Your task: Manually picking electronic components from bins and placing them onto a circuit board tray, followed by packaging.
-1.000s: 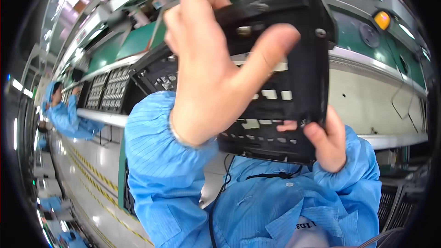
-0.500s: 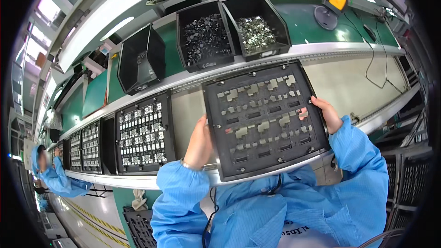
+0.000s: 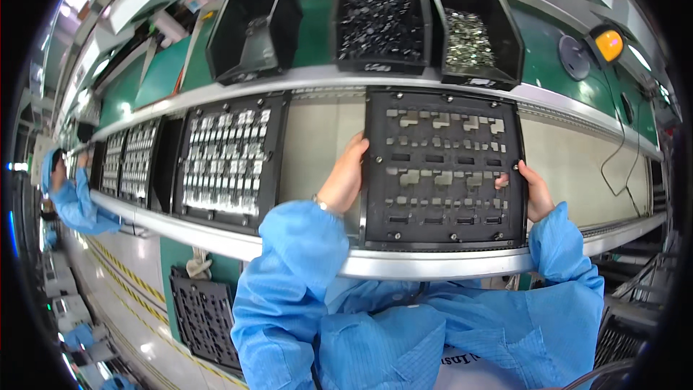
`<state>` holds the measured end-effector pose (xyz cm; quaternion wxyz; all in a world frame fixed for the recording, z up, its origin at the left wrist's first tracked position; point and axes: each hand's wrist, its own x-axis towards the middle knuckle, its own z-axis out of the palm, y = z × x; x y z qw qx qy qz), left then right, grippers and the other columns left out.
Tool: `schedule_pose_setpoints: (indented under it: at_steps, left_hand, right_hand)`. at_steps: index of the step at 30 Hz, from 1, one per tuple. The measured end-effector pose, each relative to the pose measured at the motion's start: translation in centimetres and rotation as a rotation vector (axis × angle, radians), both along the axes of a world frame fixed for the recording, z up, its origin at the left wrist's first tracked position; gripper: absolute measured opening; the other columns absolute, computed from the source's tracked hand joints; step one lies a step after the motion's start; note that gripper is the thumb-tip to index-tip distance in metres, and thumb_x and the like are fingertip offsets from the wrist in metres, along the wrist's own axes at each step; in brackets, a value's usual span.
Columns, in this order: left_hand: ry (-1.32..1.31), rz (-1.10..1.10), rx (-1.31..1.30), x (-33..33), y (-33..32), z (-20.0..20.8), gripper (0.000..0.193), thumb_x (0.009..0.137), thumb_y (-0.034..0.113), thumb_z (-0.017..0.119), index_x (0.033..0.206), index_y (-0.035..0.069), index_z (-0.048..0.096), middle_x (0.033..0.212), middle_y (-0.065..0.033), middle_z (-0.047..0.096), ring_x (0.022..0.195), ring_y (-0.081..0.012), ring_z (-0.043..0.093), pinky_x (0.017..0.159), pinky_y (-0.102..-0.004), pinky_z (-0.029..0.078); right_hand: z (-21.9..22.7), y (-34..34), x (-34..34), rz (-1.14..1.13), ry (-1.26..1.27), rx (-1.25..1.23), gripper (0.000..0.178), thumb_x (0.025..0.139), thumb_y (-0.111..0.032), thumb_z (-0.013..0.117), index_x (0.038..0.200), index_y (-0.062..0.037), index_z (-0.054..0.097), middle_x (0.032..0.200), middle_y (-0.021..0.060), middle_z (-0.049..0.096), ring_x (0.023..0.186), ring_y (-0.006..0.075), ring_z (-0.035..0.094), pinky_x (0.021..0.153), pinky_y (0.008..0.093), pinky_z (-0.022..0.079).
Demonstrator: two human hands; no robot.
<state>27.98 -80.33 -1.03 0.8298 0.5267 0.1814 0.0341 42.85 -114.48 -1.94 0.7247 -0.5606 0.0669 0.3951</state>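
Note:
My left hand (image 3: 348,175) and my right hand (image 3: 535,191) grip opposite side edges of a black rectangular fixture plate (image 3: 446,161) with rows of small cut-outs and screws around its rim. My left thumb lies along the left edge, its other fingers hidden underneath. On the right, a fingertip shows pink through one cut-out, so those fingers reach below the plate. The plate sits squarely over the pale conveyor bed (image 3: 321,130); whether it rests on the rails cannot be told. Left of it stands a similar black fixture (image 3: 278,162) filled with shiny silver-white parts.
Behind the conveyor stand a black bin of dark small parts (image 3: 380,25), a bin of shiny metal pieces (image 3: 469,40) and a nearly bare bin (image 3: 253,36). A yellow lamp (image 3: 608,45) is at the far right. A person in blue (image 3: 72,198) works at far left.
The tilted fixture plate has levelled out and now lines up with the conveyor rails. Both hands have stayed on its edges. My view has shifted, moving the bins rightward and up in the picture.

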Motion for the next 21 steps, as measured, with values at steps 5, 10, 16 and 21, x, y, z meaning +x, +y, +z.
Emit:
schedule_pose_setpoints:
  at_steps: [5, 10, 16, 21]
  left_hand:
    - [-0.381, 0.166, 0.127, -4.9, 0.4, 6.4, 0.064, 0.091, 0.019, 0.055, 0.144, 0.002, 0.024, 0.149, -0.0168, 0.024, 0.139, -0.0283, 0.020, 0.114, -0.0396, 0.014]
    - [-0.645, 0.137, -0.231, -12.9, 0.3, 7.7, 0.074, 0.084, 0.016, 0.068, 0.142, 0.000, 0.026, 0.143, -0.0185, 0.035, 0.128, -0.0301, 0.042, 0.099, -0.0348, 0.042]
    - [-0.879, 0.345, -0.309, -20.7, 1.5, 6.1, 0.019, 0.080, 0.000, 0.063, 0.099, 0.004, 0.061, 0.092, -0.0078, 0.058, 0.081, -0.0174, 0.055, 0.073, -0.0278, 0.043]
    - [-0.730, 0.691, -0.228, -27.8, 3.9, 3.5, 0.017, 0.084, -0.005, 0.043, 0.088, 0.001, 0.058, 0.080, -0.0047, 0.051, 0.068, -0.0138, 0.046, 0.066, -0.0266, 0.039]
  right_hand:
    - [2.0, -2.8, 1.1, 0.048, -0.474, -0.428, 0.042, 0.096, -0.028, 0.046, 0.130, -0.0028, 0.043, 0.125, 0.0145, 0.051, 0.114, 0.0227, 0.051, 0.100, 0.0348, 0.039]
    - [7.3, 0.1, -0.3, -0.077, -1.195, -0.218, 0.042, 0.095, -0.010, 0.044, 0.135, -0.0038, 0.034, 0.133, 0.0137, 0.044, 0.124, 0.0237, 0.042, 0.106, 0.0348, 0.030]
    - [9.2, 10.5, -5.4, 0.341, -1.246, 0.033, 0.046, 0.094, -0.015, 0.045, 0.137, -0.0034, 0.030, 0.135, 0.0173, 0.040, 0.125, 0.0280, 0.041, 0.105, 0.0382, 0.031]
    - [9.2, 17.3, -11.6, 0.646, -1.257, 0.114, 0.055, 0.085, -0.001, 0.047, 0.136, -0.0020, 0.028, 0.133, 0.0168, 0.041, 0.122, 0.0269, 0.043, 0.106, 0.0379, 0.030]
